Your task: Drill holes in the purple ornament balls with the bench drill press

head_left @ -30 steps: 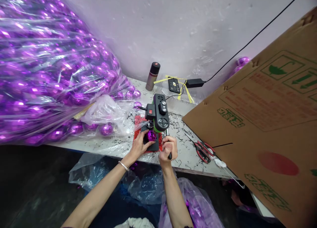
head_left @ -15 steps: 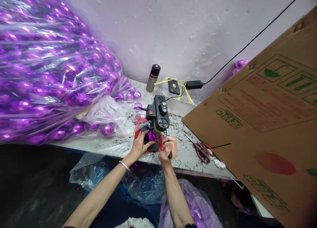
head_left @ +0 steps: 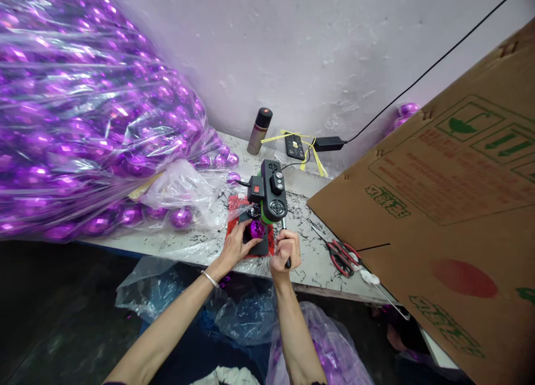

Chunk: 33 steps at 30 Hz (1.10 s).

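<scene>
A small black and green bench machine (head_left: 268, 194) stands on a red mat (head_left: 234, 205) near the table's front edge. Under its head sits a shiny purple ball (head_left: 256, 228). My left hand (head_left: 236, 244) reaches in from the left and its fingers hold that ball on the machine's black base. My right hand (head_left: 285, 251) is a fist wrapped round the machine's black lever handle, just right of the ball.
A huge clear plastic bag of purple balls (head_left: 83, 123) fills the left. A big cardboard box (head_left: 451, 206) leans in at the right. Red-handled scissors (head_left: 341, 257), a brown bottle (head_left: 259, 131), a phone (head_left: 294, 145) and a power adapter (head_left: 328, 143) lie on the littered white table (head_left: 184, 241).
</scene>
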Motion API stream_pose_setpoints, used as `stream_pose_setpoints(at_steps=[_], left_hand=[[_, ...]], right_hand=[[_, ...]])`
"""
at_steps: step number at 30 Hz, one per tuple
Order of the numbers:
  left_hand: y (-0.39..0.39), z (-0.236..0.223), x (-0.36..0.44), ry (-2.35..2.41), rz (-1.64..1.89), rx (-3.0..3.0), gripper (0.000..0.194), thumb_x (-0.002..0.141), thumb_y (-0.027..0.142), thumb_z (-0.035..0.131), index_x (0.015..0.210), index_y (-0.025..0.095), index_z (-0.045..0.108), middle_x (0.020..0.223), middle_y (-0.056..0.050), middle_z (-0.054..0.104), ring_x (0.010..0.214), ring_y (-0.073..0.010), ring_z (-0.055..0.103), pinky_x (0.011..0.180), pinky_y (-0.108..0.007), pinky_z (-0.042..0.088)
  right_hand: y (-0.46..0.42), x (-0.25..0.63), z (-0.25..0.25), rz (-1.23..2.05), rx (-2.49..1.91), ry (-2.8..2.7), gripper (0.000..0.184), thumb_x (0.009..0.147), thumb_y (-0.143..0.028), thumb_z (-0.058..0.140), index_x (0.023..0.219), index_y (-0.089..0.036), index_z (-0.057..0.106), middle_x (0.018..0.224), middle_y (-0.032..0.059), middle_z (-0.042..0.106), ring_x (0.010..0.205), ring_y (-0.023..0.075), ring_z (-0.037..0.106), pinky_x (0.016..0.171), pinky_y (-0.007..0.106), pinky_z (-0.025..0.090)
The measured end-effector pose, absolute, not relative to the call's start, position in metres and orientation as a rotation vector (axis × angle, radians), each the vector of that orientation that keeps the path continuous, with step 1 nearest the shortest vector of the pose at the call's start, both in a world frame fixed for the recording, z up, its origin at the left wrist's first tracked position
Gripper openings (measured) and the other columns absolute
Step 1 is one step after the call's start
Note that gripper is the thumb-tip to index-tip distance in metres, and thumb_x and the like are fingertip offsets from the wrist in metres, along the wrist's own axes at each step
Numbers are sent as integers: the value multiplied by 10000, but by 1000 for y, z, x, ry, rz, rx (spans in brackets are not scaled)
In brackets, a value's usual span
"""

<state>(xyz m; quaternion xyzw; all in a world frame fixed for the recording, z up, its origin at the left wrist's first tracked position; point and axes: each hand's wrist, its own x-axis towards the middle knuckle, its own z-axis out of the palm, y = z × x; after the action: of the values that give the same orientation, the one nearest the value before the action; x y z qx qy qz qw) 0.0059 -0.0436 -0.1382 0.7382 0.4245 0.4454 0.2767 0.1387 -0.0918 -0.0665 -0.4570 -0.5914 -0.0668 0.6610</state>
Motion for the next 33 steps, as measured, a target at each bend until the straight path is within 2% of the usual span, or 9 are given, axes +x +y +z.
stream_pose_setpoints(at_steps=[12, 18, 22, 26, 30, 33], left_hand=[[-42, -140, 7, 1136, 1184, 1979, 531, 915, 378, 739, 1372, 218, 520, 1305, -123, 693, 1223, -290, 682, 1012, -447, 574], [-45, -140, 6, 1147, 1206, 1976, 508, 923, 390, 723, 1360, 219, 528, 1273, -122, 702, 1185, -285, 698, 990, -436, 581], [-44, -142, 7, 1149, 1193, 1978, 522, 912, 386, 739, 1363, 226, 531, 1283, -117, 698, 1189, -283, 696, 996, -438, 577], [-41, -137, 10, 1155, 1211, 1958, 520, 900, 394, 752, 1346, 223, 546, 1265, -116, 708, 1189, -290, 699, 1005, -447, 580], [-74, -135, -9, 1107, 1300, 1984, 570, 906, 460, 737, 1381, 226, 526, 1291, -136, 701, 1204, -296, 701, 1027, -460, 586], [-130, -159, -41, 880, 1214, 2191, 640, 888, 505, 743, 1432, 258, 515, 1342, -146, 688, 1247, -312, 687, 1044, -456, 591]], right_hand=[[-89, 139, -70, -172, -1004, -1337, 346, 1014, -224, 353, 677, -232, 429, 750, -1, 521, 652, 135, 530, 592, 293, 439], [-91, 138, -72, -157, -958, -1375, 338, 1008, -235, 403, 678, -223, 476, 756, 2, 560, 656, 136, 553, 584, 291, 452], [-92, 135, -42, -101, -1007, -1272, 380, 1025, -180, 360, 656, -229, 436, 695, -9, 515, 642, 135, 547, 566, 285, 414], [-95, 132, 1, 1, -1139, -1223, 422, 1043, -235, 413, 624, -225, 463, 620, -19, 482, 613, 134, 527, 598, 303, 401], [-100, 130, 13, 28, -1153, -1224, 417, 1050, -253, 424, 642, -215, 502, 627, -19, 490, 639, 135, 536, 632, 304, 407], [-102, 130, 3, 32, -1134, -1259, 390, 1047, -235, 429, 672, -208, 536, 667, -9, 533, 670, 136, 557, 644, 302, 413]])
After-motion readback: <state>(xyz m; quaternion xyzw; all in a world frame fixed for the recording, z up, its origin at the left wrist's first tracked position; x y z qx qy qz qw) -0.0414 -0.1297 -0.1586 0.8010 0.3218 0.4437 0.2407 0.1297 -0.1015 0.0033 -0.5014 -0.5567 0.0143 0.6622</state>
